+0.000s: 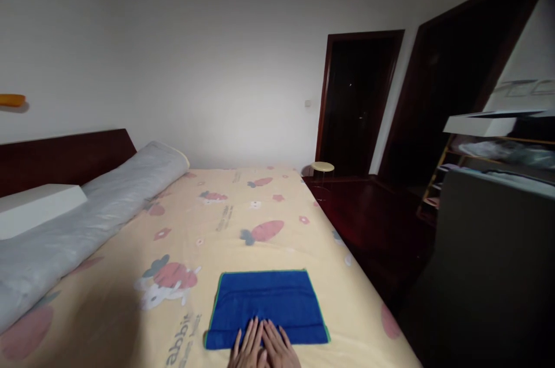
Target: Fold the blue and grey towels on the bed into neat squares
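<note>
A blue cloth (pixel 273 296) with a green edge lies spread flat on the bed, with faint creases running across it. At its near edge, my left hand (pixel 248 348) rests palm down, fingers stretched out on the fabric. Close beside it, my right hand (pixel 278 348) also lies flat on the cloth, its fingers extended. The two hands touch or nearly touch at the middle. Nothing shows in either of them. My wrists are cut off by the bottom of the view.
Under the cloth is a cream bedsheet (pixel 217 281) printed with carrots and rabbits. A grey rolled bedding piece (pixel 117 194) and a white box (pixel 41 206) lie along the left. A round stool (pixel 322 166) stands past the bed, and a dark cabinet (pixel 489 252) is at right.
</note>
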A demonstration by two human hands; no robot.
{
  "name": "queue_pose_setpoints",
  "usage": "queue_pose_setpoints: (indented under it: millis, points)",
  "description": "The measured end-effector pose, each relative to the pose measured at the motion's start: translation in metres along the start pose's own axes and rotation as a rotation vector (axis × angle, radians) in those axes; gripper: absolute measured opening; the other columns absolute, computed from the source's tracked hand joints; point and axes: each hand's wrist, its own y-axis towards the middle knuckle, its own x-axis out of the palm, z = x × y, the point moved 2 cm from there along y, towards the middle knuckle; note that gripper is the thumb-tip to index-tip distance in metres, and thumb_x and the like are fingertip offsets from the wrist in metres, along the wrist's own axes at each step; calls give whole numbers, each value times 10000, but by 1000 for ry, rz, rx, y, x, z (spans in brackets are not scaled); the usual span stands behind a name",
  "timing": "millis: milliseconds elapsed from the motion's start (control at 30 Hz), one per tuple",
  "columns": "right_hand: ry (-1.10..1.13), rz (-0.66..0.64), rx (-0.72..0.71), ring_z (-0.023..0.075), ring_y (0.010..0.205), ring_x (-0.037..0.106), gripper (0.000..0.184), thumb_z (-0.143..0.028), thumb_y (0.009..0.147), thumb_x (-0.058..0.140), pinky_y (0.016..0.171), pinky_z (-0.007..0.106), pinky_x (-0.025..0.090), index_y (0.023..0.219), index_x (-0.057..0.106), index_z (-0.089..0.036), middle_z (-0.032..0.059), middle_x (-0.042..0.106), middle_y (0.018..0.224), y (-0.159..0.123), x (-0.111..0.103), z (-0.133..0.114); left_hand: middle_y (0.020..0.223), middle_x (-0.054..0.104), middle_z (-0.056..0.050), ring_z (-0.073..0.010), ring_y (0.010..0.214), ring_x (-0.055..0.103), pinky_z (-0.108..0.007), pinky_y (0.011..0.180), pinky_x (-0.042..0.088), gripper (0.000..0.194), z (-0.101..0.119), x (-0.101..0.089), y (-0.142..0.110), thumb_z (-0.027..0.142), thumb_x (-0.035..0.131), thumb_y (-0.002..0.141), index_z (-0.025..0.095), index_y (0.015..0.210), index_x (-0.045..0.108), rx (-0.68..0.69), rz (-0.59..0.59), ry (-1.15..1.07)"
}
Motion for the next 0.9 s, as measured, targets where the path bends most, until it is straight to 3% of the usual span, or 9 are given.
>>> queue_pose_setpoints:
  millis: [133, 233, 400, 467, 567, 667, 767, 900]
  points:
    - [60, -107, 103, 241, 1293, 508, 705, -380, 968, 441, 1012, 355, 481, 1542, 52, -252, 62, 426, 1473, -14, -21, 22, 1559, 253, 51, -200, 1409, 363, -411, 1137, 362, 580, -20, -35, -2, 344, 312, 983, 383, 1476, 9, 48, -113, -75]
    - [136, -241, 185, 243, 1343, 445, 609, -353, 983, 405, 1071, 374, 438, 1532, 146, -297, 38, 376, 1506, -38, -48, 51, 1571, 221, 64, -199, 1426, 329, -407, 1158, 327, 567, -45, -63, -13, 369, 304, 990, 414, 1473, 11, 84, -222, -117]
    - [171, -429, 280, 264, 1392, 366, 540, -384, 988, 361, 1134, 420, 363, 1505, 301, -238, 60, 344, 1524, -65, -89, 93, 1592, 165, 85, -185, 1464, 226, -457, 1200, 231, 555, -82, -99, -30, 410, 267, 982, 412, 1486, 36, -15, -403, -88]
    - [144, -499, 300, 273, 1388, 374, 553, -380, 973, 376, 1139, 445, 350, 1497, 332, -208, 81, 357, 1516, -65, -97, 101, 1595, 159, 78, -199, 1474, 192, -514, 1208, 173, 572, -87, -110, -31, 419, 280, 967, 403, 1493, 59, -84, -408, -54]
    - [66, -590, 399, 295, 1393, 366, 584, -292, 909, 427, 1133, 509, 328, 1481, 371, -187, 104, 360, 1514, -56, -104, 106, 1608, 131, 42, -232, 1488, 124, -555, 1200, 147, 680, -84, -123, -27, 318, 376, 897, 341, 1517, 99, -213, -304, 30]
    - [36, -650, 472, 304, 1396, 363, 630, -187, 830, 440, 1110, 528, 328, 1460, 410, -166, 125, 349, 1524, -42, -113, 102, 1593, 266, -18, -238, 1466, 233, -495, 1188, 227, 702, -75, -131, -23, 185, 403, 821, 267, 1507, 280, -275, -252, 91]
    - [1, -649, 468, 301, 1317, 472, 592, -105, 795, 417, 1078, 498, 349, 1374, 527, -160, 143, 446, 1478, -31, -118, 94, 1490, 474, -60, -234, 1385, 399, -439, 1172, 279, 596, -71, -129, -22, 136, 370, 829, 235, 1407, 478, -271, -251, 118]
    - [-99, -584, 425, 288, 1162, 585, 517, -36, 799, 383, 1036, 450, 366, 1225, 647, -160, 143, 637, 1279, -35, -112, 88, 1494, 469, -69, -249, 1396, 379, -442, 1187, 247, 582, -77, -108, -30, 139, 397, 835, 231, 1404, 480, -212, -300, 99]
